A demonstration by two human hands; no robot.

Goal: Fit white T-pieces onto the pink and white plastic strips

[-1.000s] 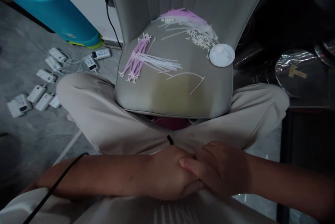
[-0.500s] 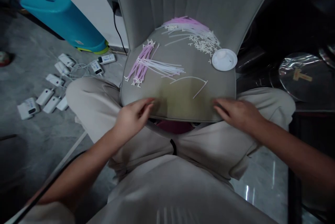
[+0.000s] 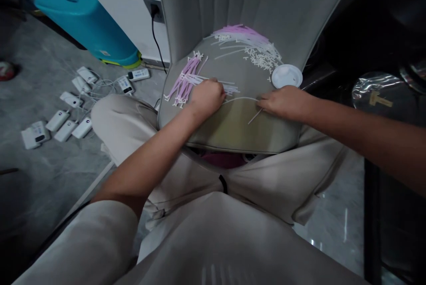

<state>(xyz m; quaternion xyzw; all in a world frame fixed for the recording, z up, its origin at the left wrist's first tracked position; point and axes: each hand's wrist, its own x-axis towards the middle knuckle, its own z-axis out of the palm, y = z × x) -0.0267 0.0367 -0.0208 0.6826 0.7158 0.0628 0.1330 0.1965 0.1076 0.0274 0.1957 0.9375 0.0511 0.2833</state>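
Head view: your left hand [image 3: 207,97] sits curled over a loose fan of pink and white plastic strips [image 3: 183,85] on a grey upholstered chair seat [image 3: 253,137], fingertips down among them, though you cannot tell from this angle whether it is gripping any strip. Your right hand [image 3: 282,103] lies low on the seat, beside a long, thin, curved white strip [image 3: 241,98] whose end pokes out below the fingers; no clear grasp shows there either. Farther back, a heap of short white pieces and pink strips [image 3: 253,47] lies beside a round white plastic lid [image 3: 286,76]. (These strips look light, thin and springy, easily scattered, so a fingertip pinch near one end should suit them best.) Past your beige-trousered knee [image 3: 123,118], small white devices with cables [image 3: 63,125] lie on the grey floor [image 3: 33,58].
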